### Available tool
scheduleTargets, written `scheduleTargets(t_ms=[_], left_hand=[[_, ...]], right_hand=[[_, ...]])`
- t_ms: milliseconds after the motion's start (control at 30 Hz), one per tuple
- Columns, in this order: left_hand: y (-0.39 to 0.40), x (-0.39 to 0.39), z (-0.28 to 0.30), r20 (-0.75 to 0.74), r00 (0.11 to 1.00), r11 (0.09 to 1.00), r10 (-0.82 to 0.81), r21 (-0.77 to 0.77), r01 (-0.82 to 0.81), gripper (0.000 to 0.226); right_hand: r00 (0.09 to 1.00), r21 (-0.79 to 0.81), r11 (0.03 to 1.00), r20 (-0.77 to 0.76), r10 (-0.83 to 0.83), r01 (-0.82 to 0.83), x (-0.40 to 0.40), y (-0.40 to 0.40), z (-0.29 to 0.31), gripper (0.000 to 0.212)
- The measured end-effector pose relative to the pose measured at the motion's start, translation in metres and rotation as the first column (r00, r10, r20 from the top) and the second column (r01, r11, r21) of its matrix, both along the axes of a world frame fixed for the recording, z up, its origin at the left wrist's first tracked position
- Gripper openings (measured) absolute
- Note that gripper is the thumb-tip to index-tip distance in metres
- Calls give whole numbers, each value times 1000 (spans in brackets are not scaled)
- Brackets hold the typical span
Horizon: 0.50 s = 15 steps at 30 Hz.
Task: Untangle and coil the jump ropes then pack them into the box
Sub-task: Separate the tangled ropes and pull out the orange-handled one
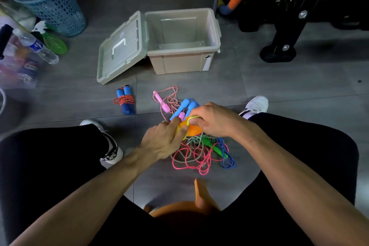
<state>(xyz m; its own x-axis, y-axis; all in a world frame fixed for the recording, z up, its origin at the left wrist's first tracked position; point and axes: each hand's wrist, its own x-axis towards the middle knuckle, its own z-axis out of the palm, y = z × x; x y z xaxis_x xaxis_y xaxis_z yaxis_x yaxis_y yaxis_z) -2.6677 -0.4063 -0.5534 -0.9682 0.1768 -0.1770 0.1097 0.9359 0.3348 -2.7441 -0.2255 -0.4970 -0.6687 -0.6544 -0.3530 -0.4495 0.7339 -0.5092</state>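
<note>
A tangle of jump ropes [199,154] lies on the floor between my feet: pink, blue, green-white and pink-white cords with pink, light blue and green handles. My left hand [162,142] and my right hand [214,120] are both on an orange handle [192,129] wound with a yellow-green cord [194,117]. The right hand's curled fingers grip the handle and cord; the left hand's fingertips pinch the cord at the handle's left end. One coiled rope with blue handles and red-orange cord [124,99] lies apart on the left. The beige box [179,52] stands open beyond, nothing inside.
The box's lid [121,48] leans open to its left. A blue mesh basket [50,0], a green spray bottle [53,41] and a water bottle [37,47] crowd the far left. Black equipment legs [279,52] stand at the right. An orange stool [189,207] is under me.
</note>
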Motion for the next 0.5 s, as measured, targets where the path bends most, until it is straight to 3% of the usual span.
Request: scheduleTargets(t_ms=[200, 333, 500], left_hand=[[10, -1, 9, 30, 993, 960, -113, -254, 117, 62], [8, 0, 7, 39, 954, 932, -298, -207, 299, 52], [-2, -1, 12, -167, 864, 879, -476, -130, 459, 40]], right_hand=[[996, -58, 998, -84, -23, 18, -8, 1, 6, 20], [990, 4, 997, -120, -71, 72, -18, 6, 13, 26], [984, 17, 985, -52, -171, 172, -35, 22, 9, 32]])
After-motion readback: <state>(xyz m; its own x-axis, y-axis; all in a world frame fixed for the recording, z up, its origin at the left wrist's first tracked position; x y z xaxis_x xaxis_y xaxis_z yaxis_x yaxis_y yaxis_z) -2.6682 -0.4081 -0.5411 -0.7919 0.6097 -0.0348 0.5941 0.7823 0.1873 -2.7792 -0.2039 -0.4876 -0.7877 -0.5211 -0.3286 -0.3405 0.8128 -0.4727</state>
